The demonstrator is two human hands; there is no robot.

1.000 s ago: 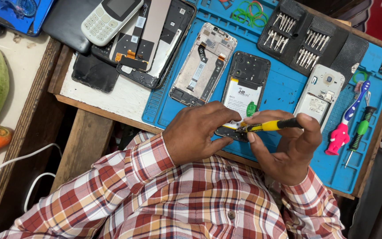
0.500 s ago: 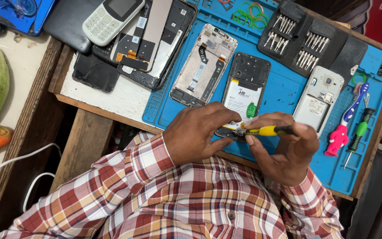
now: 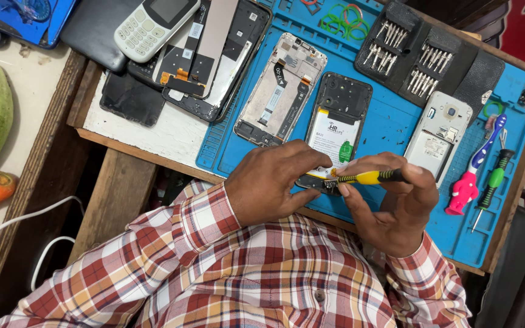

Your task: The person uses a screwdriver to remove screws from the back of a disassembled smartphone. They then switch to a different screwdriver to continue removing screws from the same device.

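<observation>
Left hand pins the open phone flat; my right hand pinches the yellow screwdriver. Best to keep the tip square, pressure light.

A white keypad phone lay well beyond the hands, near a bare phone frame. Right of them sat a bit set case, a pink brush and a green-handled screwdriver.

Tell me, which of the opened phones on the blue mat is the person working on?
The black-framed one with its white battery showing, in the middle. The left hand steadies its lower end while the right hand applies a yellow-handled screwdriver.
</observation>
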